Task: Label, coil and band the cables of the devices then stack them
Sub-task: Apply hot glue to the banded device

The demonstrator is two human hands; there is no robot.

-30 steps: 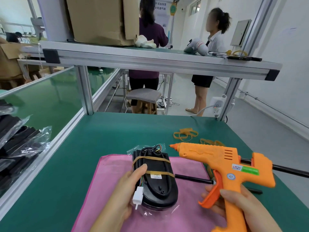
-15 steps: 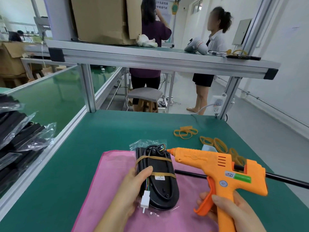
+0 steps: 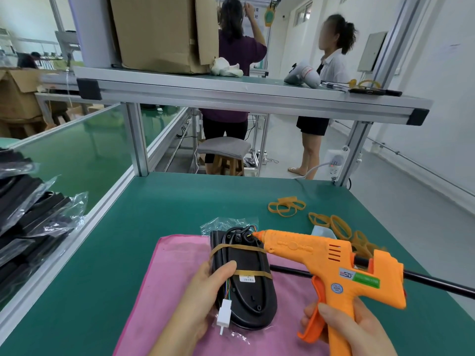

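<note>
The left hand (image 3: 200, 299) and right hand (image 3: 365, 330) are bare, forearms too.

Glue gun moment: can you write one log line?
left hand: holds black device on pink cloth | right hand: grips glue gun | nozzle: at device's far end

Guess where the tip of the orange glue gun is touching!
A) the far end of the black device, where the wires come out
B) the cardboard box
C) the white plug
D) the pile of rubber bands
A: the gun has its nozzle at the far end of the device, right by the wires coming out there.
</note>
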